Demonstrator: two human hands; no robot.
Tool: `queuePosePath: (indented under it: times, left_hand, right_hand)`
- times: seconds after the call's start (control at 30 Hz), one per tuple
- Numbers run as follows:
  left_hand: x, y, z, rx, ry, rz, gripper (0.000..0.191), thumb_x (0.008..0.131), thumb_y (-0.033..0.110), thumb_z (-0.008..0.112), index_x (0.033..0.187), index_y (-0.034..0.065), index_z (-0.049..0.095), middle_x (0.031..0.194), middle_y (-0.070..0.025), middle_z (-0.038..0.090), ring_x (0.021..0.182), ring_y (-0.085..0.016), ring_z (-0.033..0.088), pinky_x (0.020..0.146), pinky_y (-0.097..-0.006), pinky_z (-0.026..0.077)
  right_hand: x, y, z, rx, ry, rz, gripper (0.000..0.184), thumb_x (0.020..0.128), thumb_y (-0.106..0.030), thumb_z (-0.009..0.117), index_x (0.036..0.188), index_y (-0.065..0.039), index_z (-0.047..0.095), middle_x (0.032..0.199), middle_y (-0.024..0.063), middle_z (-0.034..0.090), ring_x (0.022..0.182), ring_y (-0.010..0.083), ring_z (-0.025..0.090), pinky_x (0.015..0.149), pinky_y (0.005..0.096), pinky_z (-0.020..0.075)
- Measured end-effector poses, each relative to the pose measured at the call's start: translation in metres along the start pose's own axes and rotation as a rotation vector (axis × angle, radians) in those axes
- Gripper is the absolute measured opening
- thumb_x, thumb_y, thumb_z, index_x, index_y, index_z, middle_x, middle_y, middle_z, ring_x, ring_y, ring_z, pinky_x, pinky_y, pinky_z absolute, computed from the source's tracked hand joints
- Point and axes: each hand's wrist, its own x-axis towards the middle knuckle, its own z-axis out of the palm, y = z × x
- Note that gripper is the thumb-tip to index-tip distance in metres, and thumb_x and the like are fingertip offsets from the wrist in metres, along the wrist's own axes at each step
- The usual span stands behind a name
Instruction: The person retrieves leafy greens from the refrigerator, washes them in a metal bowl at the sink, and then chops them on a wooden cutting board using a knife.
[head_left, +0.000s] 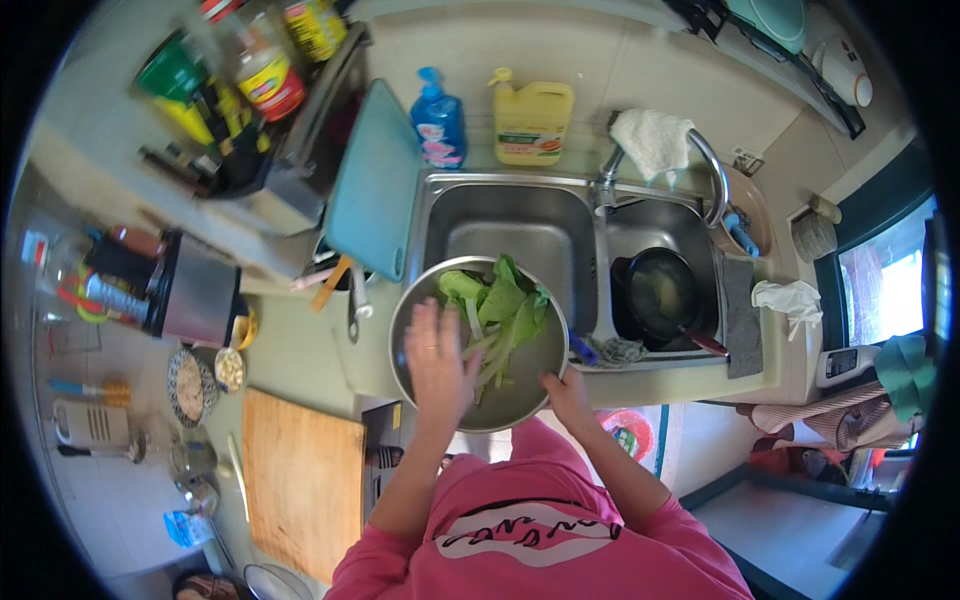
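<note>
My right hand (568, 399) grips the near right rim of a round stainless steel bowl (525, 409), held at the front edge of the counter by the sink. Leafy greens with pale stalks (506, 307) lie in the bowl, mostly toward its far and right side. Over the bowl's left part is my left hand (436, 367), its fingers stretched out and nothing seen in them. The thumb reaches to the stalks; whether it touches them I cannot tell.
Behind the bowl is a steel double sink (517, 217); a dark pan (661, 289) sits in its right basin under the faucet (716, 172). A blue cutting board (375, 187) leans at the left. A wooden board (304, 480) lies on the left counter.
</note>
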Motion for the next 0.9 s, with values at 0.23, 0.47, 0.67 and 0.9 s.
queuePosePath:
  times: [0.23,0.47,0.67,0.9]
  left_hand:
    - [0.028,-0.046,0.026,-0.600,-0.134,-0.615,0.043,0.088,0.011,0.058,0.126,-0.0027,0.045,0.115,-0.0192,0.056,0.109,-0.028,0.053,0.094,-0.0332,0.039]
    - [0.019,-0.082,0.049,-0.790,0.011,-0.728,0.025,0.092,0.004,0.047,0.115,-0.0022,0.051,0.103,-0.0085,0.059,0.094,-0.015,0.053,0.086,-0.0285,0.041]
    - [0.040,-0.095,0.040,-0.831,0.024,-0.802,0.024,0.093,0.010,0.051,0.115,0.0000,0.052,0.104,-0.0086,0.059,0.093,-0.015,0.053,0.085,-0.0294,0.042]
    - [0.074,-0.098,0.046,-1.153,-0.014,-0.724,0.035,0.093,0.011,0.050,0.127,0.0020,0.046,0.121,-0.0096,0.054,0.107,-0.020,0.052,0.093,-0.0346,0.042]
  right_hand:
    - [0.071,-0.011,-0.061,0.094,-0.148,0.136,0.029,0.090,-0.022,0.053,0.103,0.004,0.057,0.077,0.0136,0.062,0.067,0.0212,0.060,0.060,0.0340,0.0466]
    - [0.128,0.049,-0.054,-0.773,0.101,-0.522,0.035,0.086,-0.021,0.057,0.111,0.003,0.054,0.103,0.0224,0.059,0.096,0.0362,0.060,0.071,0.0408,0.0539]
    - [0.115,0.054,-0.043,-0.878,-0.124,-0.087,0.037,0.085,-0.014,0.054,0.118,0.001,0.047,0.098,0.0165,0.060,0.076,0.0358,0.065,0.064,0.0419,0.0536]
    - [0.019,0.009,-0.147,-0.876,0.193,-0.394,0.038,0.084,-0.017,0.061,0.118,-0.004,0.051,0.089,0.0114,0.060,0.085,0.0301,0.060,0.079,0.0400,0.0498]
